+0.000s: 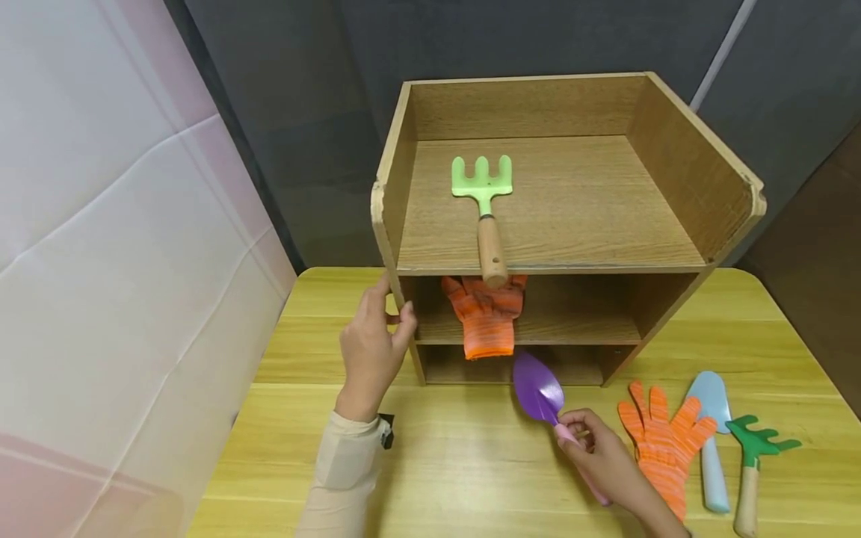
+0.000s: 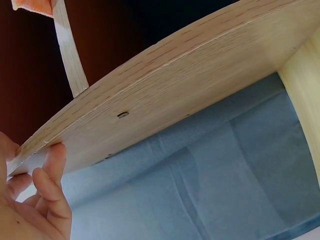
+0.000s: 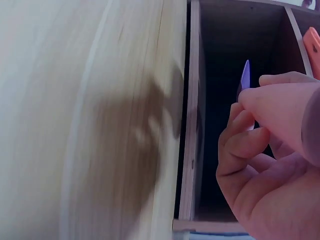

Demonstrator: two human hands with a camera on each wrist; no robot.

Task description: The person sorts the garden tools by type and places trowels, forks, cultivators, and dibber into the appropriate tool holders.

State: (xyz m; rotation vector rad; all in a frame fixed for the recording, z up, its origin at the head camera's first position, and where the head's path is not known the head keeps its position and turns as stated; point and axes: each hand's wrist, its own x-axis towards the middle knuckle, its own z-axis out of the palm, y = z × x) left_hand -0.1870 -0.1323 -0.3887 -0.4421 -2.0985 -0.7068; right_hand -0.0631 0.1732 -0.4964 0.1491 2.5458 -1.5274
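My right hand pinches the pink handle of a purple trowel, its blade pointing at the bottom compartment of a wooden shelf. In the right wrist view, the hand hides most of the trowel. The left hand grips the front edge of the shelf's left side panel, thumb on one side and fingers on the other. A light green hand fork lies on the top board, its wooden handle jutting over the front. Below it, an orange glove hangs partly out of the middle compartment.
On the yellow wooden table, to the right, lie another orange glove, a light blue trowel and a dark green hand fork. A white draped panel borders the left; a dark curtain hangs behind the shelf.
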